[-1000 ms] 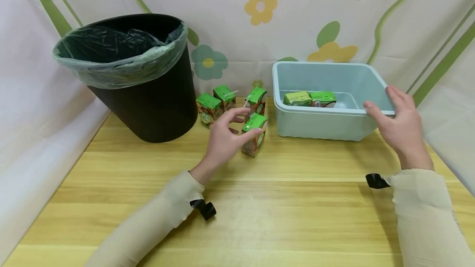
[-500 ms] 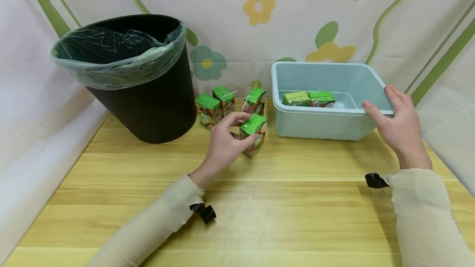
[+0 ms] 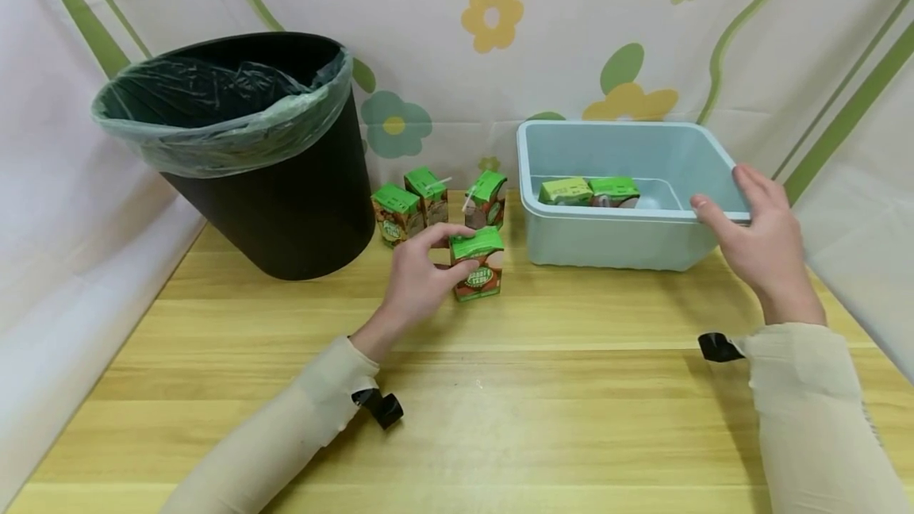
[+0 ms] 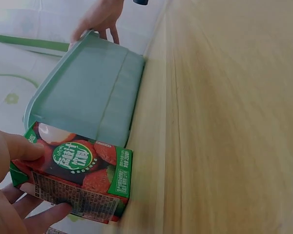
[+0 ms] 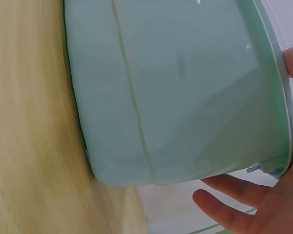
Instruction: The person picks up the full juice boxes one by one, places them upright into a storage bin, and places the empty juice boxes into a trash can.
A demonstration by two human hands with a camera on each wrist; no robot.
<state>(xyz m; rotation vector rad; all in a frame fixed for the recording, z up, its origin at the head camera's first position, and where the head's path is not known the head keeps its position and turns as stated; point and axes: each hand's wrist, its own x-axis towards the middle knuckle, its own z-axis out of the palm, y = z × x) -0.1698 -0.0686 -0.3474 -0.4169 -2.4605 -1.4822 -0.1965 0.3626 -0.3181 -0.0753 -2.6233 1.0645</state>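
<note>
My left hand holds a green-topped juice box, thumb on its printed front and fingers at the far side. In the left wrist view that juice box shows red fruit, a round green label and a barcode-side panel. It stands near the table surface; whether it touches is hard to tell. My right hand grips the front right corner of a pale blue plastic bin, its thumb over the rim. Two juice boxes, one yellow-green and one green, lie inside that bin.
Behind my left hand stand three more juice boxes: one at left, one with a straw, another with a straw. A black trash can with a plastic liner stands at the left. A flowered cloth hangs behind.
My left hand has closed its thumb and fingers onto the juice box. The box has turned, so its printed front now faces me. My right hand stays on the bin's corner.
</note>
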